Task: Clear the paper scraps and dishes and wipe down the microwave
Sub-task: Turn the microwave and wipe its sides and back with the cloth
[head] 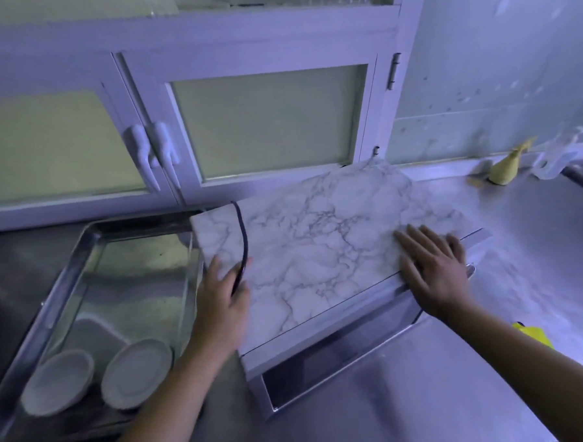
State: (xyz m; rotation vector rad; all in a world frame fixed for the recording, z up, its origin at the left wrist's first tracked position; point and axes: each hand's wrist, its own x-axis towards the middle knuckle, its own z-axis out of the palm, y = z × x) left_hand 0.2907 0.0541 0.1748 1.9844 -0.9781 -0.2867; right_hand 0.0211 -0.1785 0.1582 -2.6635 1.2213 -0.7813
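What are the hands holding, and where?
The left hand pinches the white marble-patterned sheet at its curled-up left edge; the right hand lies flat on it.

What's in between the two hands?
Only the marble-patterned sheet on top of the microwave lies between the left hand and the right hand, as the head view shows.

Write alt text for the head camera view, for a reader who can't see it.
A person's left hand grips the folded-up left edge of a marble-pattern sheet covering the microwave, while the right hand lies flat on its right front. Two plates sit in a metal tray to the left.
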